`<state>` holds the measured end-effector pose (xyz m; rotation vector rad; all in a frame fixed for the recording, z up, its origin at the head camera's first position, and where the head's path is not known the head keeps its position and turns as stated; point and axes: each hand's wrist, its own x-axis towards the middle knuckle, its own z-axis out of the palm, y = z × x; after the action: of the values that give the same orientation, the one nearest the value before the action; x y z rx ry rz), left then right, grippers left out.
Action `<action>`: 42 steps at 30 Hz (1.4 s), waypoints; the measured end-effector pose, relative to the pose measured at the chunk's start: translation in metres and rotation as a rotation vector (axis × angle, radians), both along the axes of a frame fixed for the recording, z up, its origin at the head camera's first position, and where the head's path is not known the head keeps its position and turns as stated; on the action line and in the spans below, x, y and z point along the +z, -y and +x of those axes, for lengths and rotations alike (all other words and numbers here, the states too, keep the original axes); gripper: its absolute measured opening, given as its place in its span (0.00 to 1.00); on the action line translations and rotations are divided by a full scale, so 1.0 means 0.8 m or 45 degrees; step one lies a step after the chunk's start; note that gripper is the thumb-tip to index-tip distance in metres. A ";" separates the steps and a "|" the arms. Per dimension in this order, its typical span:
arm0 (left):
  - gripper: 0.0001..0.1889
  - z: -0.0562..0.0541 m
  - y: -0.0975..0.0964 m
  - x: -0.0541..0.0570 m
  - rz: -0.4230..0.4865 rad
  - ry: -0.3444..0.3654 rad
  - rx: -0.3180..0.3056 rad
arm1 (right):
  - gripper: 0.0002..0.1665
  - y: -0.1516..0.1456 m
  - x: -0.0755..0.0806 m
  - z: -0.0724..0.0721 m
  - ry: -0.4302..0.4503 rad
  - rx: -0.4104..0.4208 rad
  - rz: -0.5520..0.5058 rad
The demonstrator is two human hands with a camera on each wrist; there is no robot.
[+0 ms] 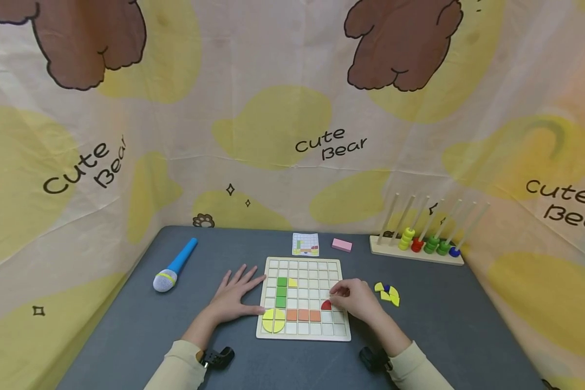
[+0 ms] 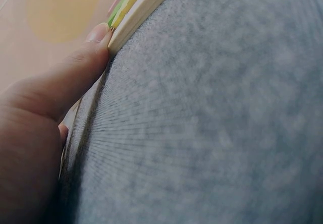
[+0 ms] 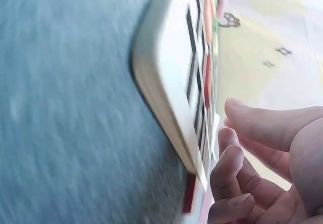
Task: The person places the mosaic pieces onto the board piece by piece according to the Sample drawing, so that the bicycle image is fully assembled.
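Observation:
A square white grid board (image 1: 302, 337) lies on the table between the hands. On it are green squares (image 1: 281, 289), a small yellow piece (image 1: 293, 283), a yellow circle of quarter pieces (image 1: 273, 320), orange squares (image 1: 303, 315) and a red rounded piece (image 1: 326, 305). My left hand (image 1: 235, 299) is spread flat at the board's left side, thumb touching its edge, also visible in the left wrist view. Over the right side hovers my right hand (image 1: 357, 299), fingers bent, thumb and fingertips close together near the red piece. Whether something small sits between them is unclear.
Loose yellow pieces (image 1: 394, 296) and a blue one (image 1: 387, 288) lie right of the board. Behind it are a pattern card (image 1: 305, 238) and a pink block (image 1: 342, 245). A bead rack (image 1: 385, 248) stands back right; a blue toy microphone (image 1: 181, 257) lies left.

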<state>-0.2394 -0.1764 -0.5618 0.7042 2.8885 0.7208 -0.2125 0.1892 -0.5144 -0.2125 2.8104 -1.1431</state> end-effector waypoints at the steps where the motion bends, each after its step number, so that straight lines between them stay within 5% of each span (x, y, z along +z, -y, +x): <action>1: 0.50 0.000 0.000 0.000 -0.001 0.001 0.000 | 0.05 -0.003 0.001 -0.001 0.000 -0.023 -0.001; 16: 0.49 0.000 0.000 0.005 -0.003 0.022 -0.005 | 0.10 -0.049 0.000 -0.008 -0.003 -0.201 0.044; 33: 0.50 -0.001 -0.001 0.002 -0.014 0.025 -0.002 | 0.15 -0.056 -0.010 -0.009 -0.002 -0.119 0.201; 42: 0.49 0.000 0.000 0.002 -0.015 0.018 -0.005 | 0.08 -0.053 -0.003 -0.007 -0.008 -0.191 0.092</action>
<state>-0.2392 -0.1760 -0.5602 0.7003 2.8755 0.7053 -0.2181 0.2317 -0.5168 0.0011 2.9091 -1.0673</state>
